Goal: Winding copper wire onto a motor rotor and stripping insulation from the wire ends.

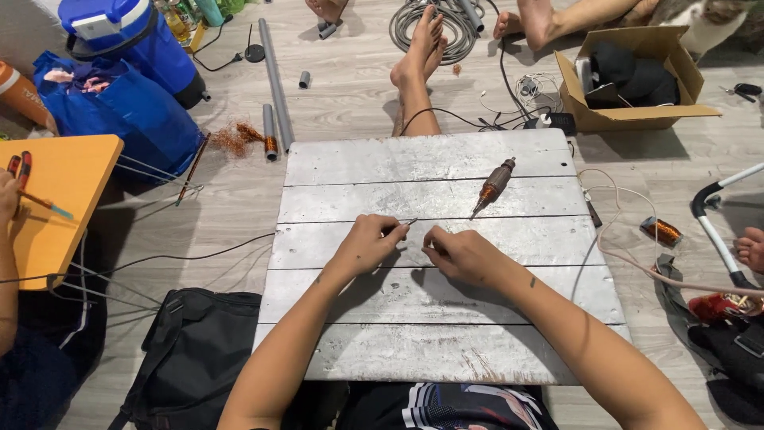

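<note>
Two hands mid-frame: left hand pinches thin metal pin; right hand closed, contents unclear; motor armature upper right on desk.

thin metal piece pinched in the left hand was too small to make out, right hand fingertips hid their grip, cardboard box contents just dark shapes, co-worker's hand cut off at the left edge

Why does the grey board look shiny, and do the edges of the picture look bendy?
Head view: the worn grey metal-look board catches soft overhead light, so no harsh glare; the left hand and right hand cast faint shadows beneath them; straight lines bow slightly near the edges from the wide lens; all looks sharp.
</note>
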